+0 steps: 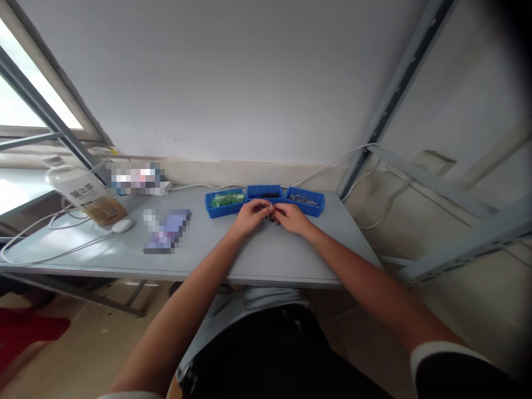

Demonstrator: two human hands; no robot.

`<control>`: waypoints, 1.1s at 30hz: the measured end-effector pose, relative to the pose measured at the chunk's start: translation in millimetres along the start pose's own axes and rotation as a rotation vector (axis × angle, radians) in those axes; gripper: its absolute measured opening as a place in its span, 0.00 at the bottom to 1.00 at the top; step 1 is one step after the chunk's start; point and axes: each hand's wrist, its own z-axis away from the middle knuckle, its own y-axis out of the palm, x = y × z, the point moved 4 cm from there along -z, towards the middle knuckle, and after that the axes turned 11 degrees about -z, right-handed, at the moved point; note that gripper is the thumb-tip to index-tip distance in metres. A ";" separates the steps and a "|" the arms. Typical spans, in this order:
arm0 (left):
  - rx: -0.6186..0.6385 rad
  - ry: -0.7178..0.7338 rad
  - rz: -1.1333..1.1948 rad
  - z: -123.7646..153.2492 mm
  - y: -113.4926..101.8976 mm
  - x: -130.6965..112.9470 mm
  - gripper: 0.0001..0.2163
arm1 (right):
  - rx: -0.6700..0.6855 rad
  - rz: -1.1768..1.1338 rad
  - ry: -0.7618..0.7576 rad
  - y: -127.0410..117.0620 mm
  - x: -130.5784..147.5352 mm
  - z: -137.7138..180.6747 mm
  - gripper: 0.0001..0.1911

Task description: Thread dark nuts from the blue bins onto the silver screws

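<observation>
My left hand [251,216] and my right hand [291,216] meet fingertip to fingertip over the table, just in front of three blue bins. Both are closed in a pinch around something small, too tiny to name; a bit of it looks dark, another bit shiny. Green pieces lie in the left bin [226,211]. Small black parts fill the bottom of the middle bin [264,189], partly hidden behind my fingers. The right bin [305,209], closest to my right hand, contains several slim silvery and dark pieces.
On the grey table [166,266] a large drink bottle [89,194] stands tilted in view at left, beside a white computer mouse [122,226] with cables. A blurred purple object [168,231] lies nearer. Metal shelf posts [399,100] rise at right; a wall closes the back.
</observation>
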 end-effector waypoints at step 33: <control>-0.114 -0.112 -0.031 0.9 -6.1 10.3 0.15 | 0.110 0.486 -0.203 -7.9 -16.9 10.3 0.18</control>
